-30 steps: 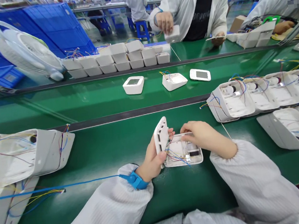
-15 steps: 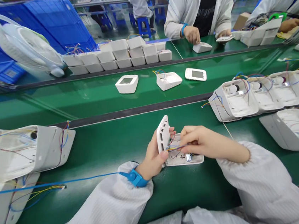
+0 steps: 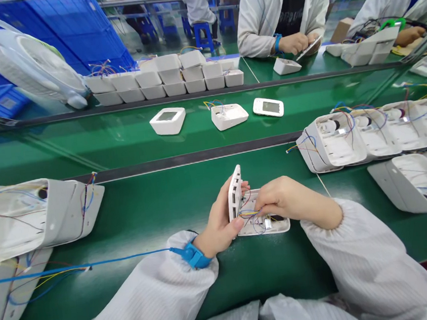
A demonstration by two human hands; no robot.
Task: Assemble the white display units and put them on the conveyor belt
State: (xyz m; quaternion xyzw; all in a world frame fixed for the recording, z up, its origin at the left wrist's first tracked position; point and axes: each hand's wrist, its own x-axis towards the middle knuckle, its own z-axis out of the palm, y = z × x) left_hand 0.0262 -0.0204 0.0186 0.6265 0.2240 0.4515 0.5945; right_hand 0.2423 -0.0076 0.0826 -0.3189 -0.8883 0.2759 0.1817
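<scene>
Intently at work on a green surface [image 3: 145,203], a person in white sleeves tilts up a white panel [image 3: 234,194] in the left hand [image 3: 218,220], its grip closed around the piece, thumb low on the near side and fingertips showing behind. Directly beside it, a shallow white housing [image 3: 287,225] lies open on the surface, just in front of the worker. Over the housing, the right hand [image 3: 284,197] has its grip drawn to a narrow pinch on thin colored wires [image 3: 248,213] that run across from the panel. A blue strap [image 3: 195,256] circles the left wrist, its cord [image 3: 94,264] trailing away to the left.

Open white housings with loose wiring flank the worker, one group at left [image 3: 64,211] and a row at right [image 3: 341,141]. Beyond a dark rail [image 3: 198,157], a white unit with a screen [image 3: 169,121], a wired shell [image 3: 230,117] and a flat screened panel [image 3: 269,107] sit spaced apart. Across the way, a co-worker's hands [image 3: 296,43] handle a flat white piece [image 3: 308,48], near stacked white shells [image 3: 170,76] and a pale fan [image 3: 31,57].
</scene>
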